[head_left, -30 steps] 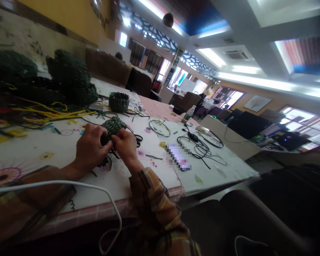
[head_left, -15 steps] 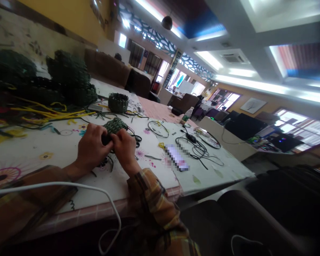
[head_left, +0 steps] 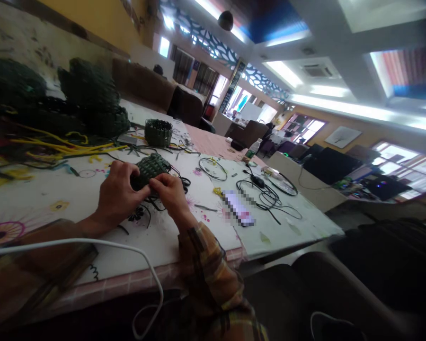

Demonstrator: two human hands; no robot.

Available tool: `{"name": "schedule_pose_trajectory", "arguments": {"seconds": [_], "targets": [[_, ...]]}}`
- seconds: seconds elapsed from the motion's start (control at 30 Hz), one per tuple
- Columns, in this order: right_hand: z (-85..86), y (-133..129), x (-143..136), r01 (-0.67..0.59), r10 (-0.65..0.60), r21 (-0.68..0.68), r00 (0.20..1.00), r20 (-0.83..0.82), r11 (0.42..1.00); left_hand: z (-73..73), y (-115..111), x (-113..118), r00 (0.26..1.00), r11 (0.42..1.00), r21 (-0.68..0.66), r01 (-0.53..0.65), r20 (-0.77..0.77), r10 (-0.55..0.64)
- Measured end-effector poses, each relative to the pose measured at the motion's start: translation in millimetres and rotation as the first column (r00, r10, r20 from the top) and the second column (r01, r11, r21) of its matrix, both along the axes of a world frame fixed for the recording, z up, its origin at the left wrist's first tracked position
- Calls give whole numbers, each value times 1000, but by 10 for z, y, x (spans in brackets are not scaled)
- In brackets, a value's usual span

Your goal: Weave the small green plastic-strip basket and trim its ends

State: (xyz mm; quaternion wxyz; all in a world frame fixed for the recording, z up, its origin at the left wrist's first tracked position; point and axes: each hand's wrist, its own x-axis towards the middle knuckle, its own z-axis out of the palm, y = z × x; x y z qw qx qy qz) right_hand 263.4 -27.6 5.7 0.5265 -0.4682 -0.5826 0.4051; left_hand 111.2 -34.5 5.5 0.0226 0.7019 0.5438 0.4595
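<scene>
A small dark green woven basket (head_left: 153,166) lies tilted on the table between my hands. My left hand (head_left: 119,194) wraps round its near left side, fingers over the top and thumb along the near edge. At that near edge my right hand (head_left: 168,189) pinches with thumb and fingertips; what lies in the pinch, perhaps a strip of the weave, is too small to make out. Loose dark strips (head_left: 186,183) stick out beside the basket on the right and below the hands.
Another green woven basket (head_left: 158,132) stands farther back. Piled green baskets (head_left: 88,90) and yellow strips (head_left: 67,148) fill the left. To the right lie a phone (head_left: 238,208), coiled black cable (head_left: 261,192) and a bottle (head_left: 252,149). A white cord (head_left: 128,246) crosses in front.
My right hand has shifted slightly right and away from my left, showing more of the basket between them. My left hand keeps its hold. The view has turned a little.
</scene>
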Motion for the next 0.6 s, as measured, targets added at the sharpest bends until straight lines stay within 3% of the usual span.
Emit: {"name": "schedule_pose_trajectory", "arguments": {"seconds": [0.23, 0.6], "targets": [[29, 13, 24, 92, -85, -23, 971, 223, 995, 32, -35, 37, 1000, 1000, 4, -6, -14, 6], [81, -11, 29, 85, -79, -10, 958, 275, 996, 86, -43, 9, 1000, 999, -28, 18, -16, -18]]}}
